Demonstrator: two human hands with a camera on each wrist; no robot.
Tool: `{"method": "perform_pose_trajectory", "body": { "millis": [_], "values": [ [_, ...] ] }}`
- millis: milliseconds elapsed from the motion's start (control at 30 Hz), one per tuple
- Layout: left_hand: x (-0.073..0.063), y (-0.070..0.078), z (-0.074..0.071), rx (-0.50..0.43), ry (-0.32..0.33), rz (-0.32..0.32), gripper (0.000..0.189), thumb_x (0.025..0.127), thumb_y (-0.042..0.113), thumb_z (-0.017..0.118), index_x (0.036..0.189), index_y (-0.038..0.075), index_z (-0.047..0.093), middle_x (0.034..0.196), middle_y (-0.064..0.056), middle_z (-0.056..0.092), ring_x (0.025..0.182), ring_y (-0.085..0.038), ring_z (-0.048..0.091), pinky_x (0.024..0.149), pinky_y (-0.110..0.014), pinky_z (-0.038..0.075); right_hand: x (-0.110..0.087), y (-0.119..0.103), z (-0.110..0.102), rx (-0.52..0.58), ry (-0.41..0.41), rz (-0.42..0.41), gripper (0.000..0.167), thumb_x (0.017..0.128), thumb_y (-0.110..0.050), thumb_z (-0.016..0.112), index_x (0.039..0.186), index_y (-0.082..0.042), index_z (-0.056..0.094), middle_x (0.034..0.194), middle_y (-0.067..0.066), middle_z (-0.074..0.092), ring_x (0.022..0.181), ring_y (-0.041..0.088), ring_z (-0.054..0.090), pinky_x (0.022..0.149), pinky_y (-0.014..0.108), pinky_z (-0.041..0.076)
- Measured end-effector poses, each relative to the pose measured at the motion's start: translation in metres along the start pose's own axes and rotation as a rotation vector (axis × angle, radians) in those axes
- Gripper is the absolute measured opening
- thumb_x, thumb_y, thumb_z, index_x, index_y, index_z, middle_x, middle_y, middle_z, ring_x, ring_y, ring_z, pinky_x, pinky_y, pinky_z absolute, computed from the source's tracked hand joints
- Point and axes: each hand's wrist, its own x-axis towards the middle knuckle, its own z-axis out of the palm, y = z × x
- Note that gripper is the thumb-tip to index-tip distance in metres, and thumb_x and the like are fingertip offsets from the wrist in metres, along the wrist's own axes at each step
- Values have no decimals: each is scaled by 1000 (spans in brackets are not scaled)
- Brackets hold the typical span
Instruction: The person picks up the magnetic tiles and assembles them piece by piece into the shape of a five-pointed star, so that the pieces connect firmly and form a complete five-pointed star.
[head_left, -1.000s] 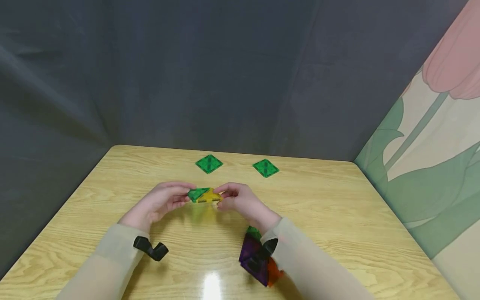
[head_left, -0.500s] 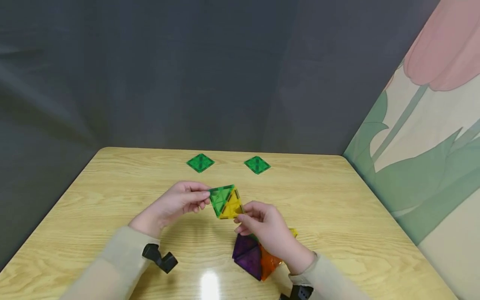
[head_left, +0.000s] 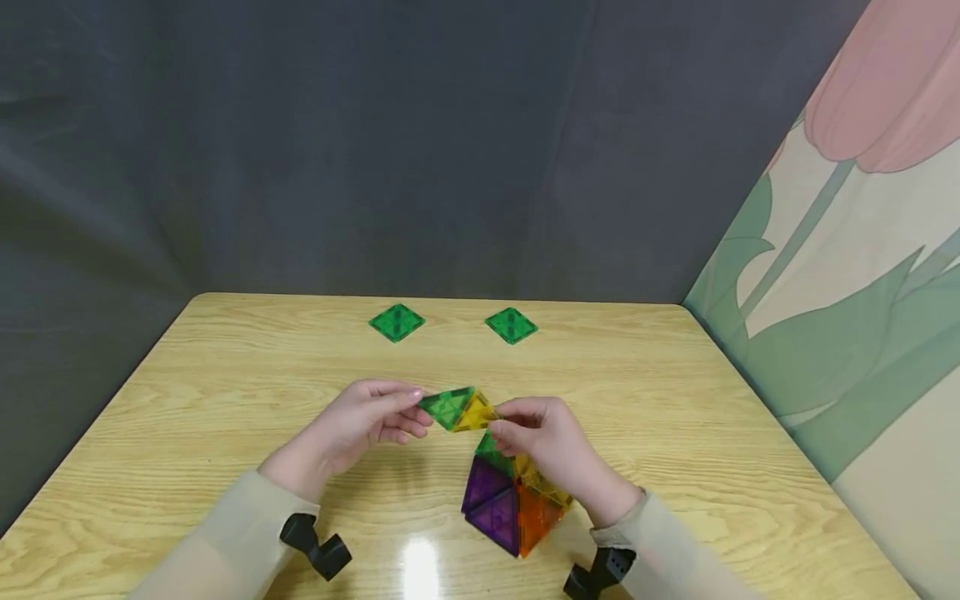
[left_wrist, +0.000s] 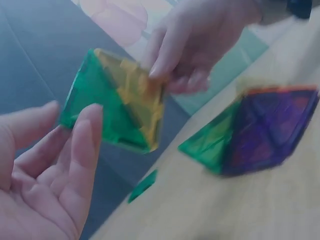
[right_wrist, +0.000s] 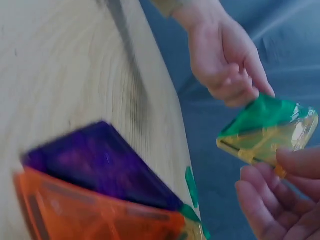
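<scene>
Between my hands, above the table, are a translucent green triangular magnetic tile [head_left: 447,408] and a yellow one [head_left: 475,414], joined along one edge and tilted. My left hand [head_left: 356,423] pinches the outer corner of the green tile. On the other side, my right hand [head_left: 557,446] pinches the yellow tile's far corner. Just below the right hand stands a joined cluster of tiles: purple [head_left: 493,518], orange [head_left: 537,517], green [head_left: 493,454] and yellow [head_left: 536,483]. The right hand partly hides its yellow side.
Two green diamond shapes, one at the left [head_left: 397,322] and one at the right [head_left: 512,325], lie near the back edge of the wooden table [head_left: 637,367]. A dark curtain [head_left: 420,150] hangs behind it. A flowered panel [head_left: 862,275] borders the right side.
The joined green and yellow tiles moved right and towards me, turned to show their faces, then tipped flatter. My right hand moved right and nearer, uncovering more of the cluster.
</scene>
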Motion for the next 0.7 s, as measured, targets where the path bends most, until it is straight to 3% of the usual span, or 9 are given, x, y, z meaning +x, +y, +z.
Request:
{"method": "perform_pose_trajectory", "body": {
  "millis": [233,333,467,533,600,700],
  "values": [
    [-15,-10,4,-147,-13,-66,15,100,11,58,106,7,71,91,-9,73,80,-14,71,70,-23,58,11,1,-2,-432,13,-193,11,94,-11,68,105,-13,72,96,-5,71,83,12,64,71,29,56],
    [-20,-13,5,-184,-14,-90,15,99,10,58,106,7,71,92,-9,73,80,-13,71,68,-22,57,13,0,-1,-560,3,-290,9,94,-9,69,99,-16,66,93,-6,70,85,9,65,74,31,57],
    [-24,-17,8,-199,6,-132,28,97,9,61,123,-1,60,92,-9,72,80,-12,70,67,-21,56,17,1,0,-689,-4,-405,12,91,-6,71,96,-15,65,91,-4,67,83,9,64,73,31,57],
    [-25,-20,9,-196,7,-157,41,96,8,62,133,-6,50,90,-8,72,80,-12,70,67,-20,55,19,0,-1,-704,-14,-412,13,91,-5,72,97,-15,67,91,-3,66,82,9,63,71,29,56],
    [-26,-22,11,-194,-1,-178,49,95,7,62,138,-9,43,90,-7,72,80,-12,69,67,-19,55,22,-1,-2,-651,-39,-360,15,91,-2,71,100,-14,68,93,-3,65,83,9,62,69,27,56],
    [-26,-27,13,-180,-16,-191,42,94,5,63,131,-10,50,89,-6,72,79,-11,69,67,-19,55,29,-4,-6,-421,-114,-201,14,96,-1,63,108,-6,69,95,2,66,85,20,65,69,32,58]
  ]
}}
